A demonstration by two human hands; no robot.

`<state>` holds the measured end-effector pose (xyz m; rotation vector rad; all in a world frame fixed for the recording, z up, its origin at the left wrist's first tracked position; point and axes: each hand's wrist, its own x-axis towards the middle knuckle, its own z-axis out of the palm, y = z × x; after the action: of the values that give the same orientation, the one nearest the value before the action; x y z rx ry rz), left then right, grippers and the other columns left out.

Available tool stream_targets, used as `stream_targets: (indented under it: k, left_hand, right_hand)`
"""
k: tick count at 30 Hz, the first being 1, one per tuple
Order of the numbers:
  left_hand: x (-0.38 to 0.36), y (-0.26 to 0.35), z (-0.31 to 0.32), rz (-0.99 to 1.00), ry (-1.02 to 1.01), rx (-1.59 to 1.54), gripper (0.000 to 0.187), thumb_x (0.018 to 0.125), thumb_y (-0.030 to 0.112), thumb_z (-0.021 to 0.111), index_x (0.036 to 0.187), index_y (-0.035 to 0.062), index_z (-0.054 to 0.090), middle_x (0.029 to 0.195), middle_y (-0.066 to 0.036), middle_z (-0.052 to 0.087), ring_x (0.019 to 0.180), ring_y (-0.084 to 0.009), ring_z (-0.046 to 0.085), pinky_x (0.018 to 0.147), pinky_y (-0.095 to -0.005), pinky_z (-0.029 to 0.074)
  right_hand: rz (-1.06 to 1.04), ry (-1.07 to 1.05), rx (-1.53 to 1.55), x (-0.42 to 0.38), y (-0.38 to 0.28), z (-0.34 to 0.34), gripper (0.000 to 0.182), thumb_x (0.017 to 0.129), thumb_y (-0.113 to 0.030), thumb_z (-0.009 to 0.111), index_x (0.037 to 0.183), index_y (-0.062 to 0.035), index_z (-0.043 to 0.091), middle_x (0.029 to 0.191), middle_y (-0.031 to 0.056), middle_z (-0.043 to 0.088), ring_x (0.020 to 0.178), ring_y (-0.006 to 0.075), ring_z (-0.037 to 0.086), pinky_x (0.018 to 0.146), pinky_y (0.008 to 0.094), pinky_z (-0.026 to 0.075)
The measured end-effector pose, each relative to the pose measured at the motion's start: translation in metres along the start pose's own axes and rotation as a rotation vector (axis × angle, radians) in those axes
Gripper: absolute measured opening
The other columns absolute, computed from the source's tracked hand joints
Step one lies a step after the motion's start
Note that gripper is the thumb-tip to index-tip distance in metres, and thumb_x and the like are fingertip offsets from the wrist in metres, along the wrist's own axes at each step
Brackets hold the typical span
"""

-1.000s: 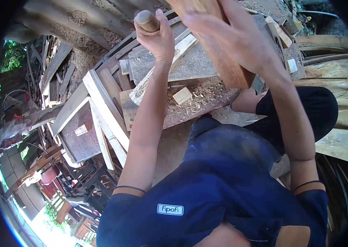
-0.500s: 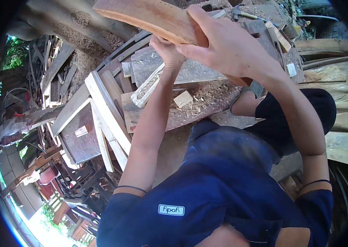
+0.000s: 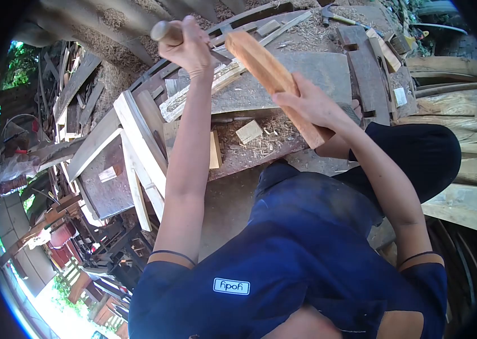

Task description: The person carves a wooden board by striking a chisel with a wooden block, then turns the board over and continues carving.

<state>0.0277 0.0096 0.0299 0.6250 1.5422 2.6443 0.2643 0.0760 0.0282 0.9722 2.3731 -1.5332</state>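
Observation:
My left hand [image 3: 190, 53] is raised at the upper left, fingers wrapped round a wooden handle [image 3: 166, 33] with a rounded end. The rest of that tool is mostly hidden behind the hand. In my right hand [image 3: 314, 104] is a curved, reddish-brown wooden piece [image 3: 261, 65], gripped near its lower part and tilted over the bench. Beneath the piece lies a wide grey board [image 3: 317, 73]. A small pale wood block [image 3: 249, 131] rests among shavings close to the bench's near edge.
A claw hammer [image 3: 343, 20] lies at the far side of the bench. Pale wooden strips [image 3: 142, 150] lean on the left. Stacked planks [image 3: 453, 107] stand on the right, beside my bent knee [image 3: 419, 158]. Shavings [image 3: 272, 144] are scattered over the bench.
The wooden piece has come down and turned from nearly level to steeply slanted, still in my right hand. My left hand has moved left and up, away from it, and its wooden handle now shows.

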Motion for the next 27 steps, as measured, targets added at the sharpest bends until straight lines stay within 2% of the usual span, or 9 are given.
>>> stream_targets:
  k: [6,13,15,16,18,25,27]
  left_hand:
    - [0.011,0.011,-0.017,-0.038,0.03,-0.014,0.02,0.082,0.001,0.063,0.076,0.0075,0.046,0.054,-0.004,0.047,0.042,-0.0125,0.043,0.041,-0.0298,0.037]
    - [0.005,0.0,-0.018,-0.075,-0.025,0.001,0.017,0.083,0.002,0.064,0.083,0.0064,0.047,0.056,-0.004,0.047,0.043,-0.012,0.043,0.042,-0.0287,0.036]
    - [0.003,-0.001,-0.019,-0.095,-0.053,0.005,0.018,0.083,0.003,0.064,0.083,0.0062,0.047,0.056,-0.004,0.048,0.043,-0.0117,0.043,0.042,-0.0283,0.036]
    - [0.004,-0.001,-0.018,-0.096,-0.055,0.005,0.018,0.083,0.003,0.064,0.083,0.0062,0.047,0.056,-0.004,0.048,0.043,-0.0117,0.043,0.042,-0.0283,0.036]
    - [0.004,-0.001,-0.017,-0.081,-0.053,0.013,0.018,0.083,0.003,0.065,0.083,0.0063,0.047,0.056,-0.004,0.048,0.043,-0.0116,0.043,0.042,-0.0283,0.036]
    - [0.005,-0.004,-0.016,-0.034,-0.126,0.037,0.018,0.083,0.002,0.066,0.083,0.0058,0.048,0.056,-0.004,0.047,0.042,-0.0114,0.043,0.04,-0.0283,0.036]
    - [0.005,-0.003,-0.015,-0.086,-0.103,0.012,0.018,0.082,0.001,0.066,0.082,0.0056,0.048,0.056,-0.004,0.048,0.042,-0.0112,0.043,0.04,-0.0283,0.035]
  right_hand:
    - [0.016,-0.033,-0.026,0.002,0.018,0.014,0.075,0.085,-0.051,0.063,0.126,0.0074,0.042,0.102,0.0346,0.064,0.101,0.0478,0.065,0.089,0.0486,0.049]
    - [0.005,-0.013,-0.04,0.0,0.015,0.013,0.068,0.086,-0.051,0.063,0.118,0.0055,0.044,0.099,0.034,0.065,0.096,0.046,0.067,0.085,0.0485,0.05]
    - [0.076,-0.056,-0.04,-0.003,0.01,0.011,0.07,0.087,-0.05,0.063,0.127,0.0037,0.043,0.109,0.0312,0.062,0.102,0.0406,0.065,0.09,0.0442,0.047]
    - [0.077,-0.055,-0.039,-0.002,0.013,0.012,0.07,0.087,-0.05,0.063,0.127,0.0037,0.043,0.109,0.0312,0.062,0.102,0.0406,0.065,0.09,0.0442,0.047]
    - [0.003,-0.013,-0.027,0.0,0.019,0.015,0.067,0.085,-0.05,0.063,0.118,0.0051,0.043,0.096,0.0324,0.065,0.093,0.0448,0.068,0.083,0.0476,0.051]
    - [-0.003,0.018,-0.04,0.0,0.019,0.016,0.068,0.085,-0.051,0.063,0.118,0.0047,0.044,0.097,0.0324,0.065,0.093,0.0444,0.067,0.084,0.0475,0.05]
    - [0.008,-0.008,-0.032,-0.001,0.018,0.015,0.068,0.085,-0.051,0.063,0.118,0.0046,0.044,0.097,0.0327,0.065,0.094,0.0445,0.067,0.084,0.0476,0.05]
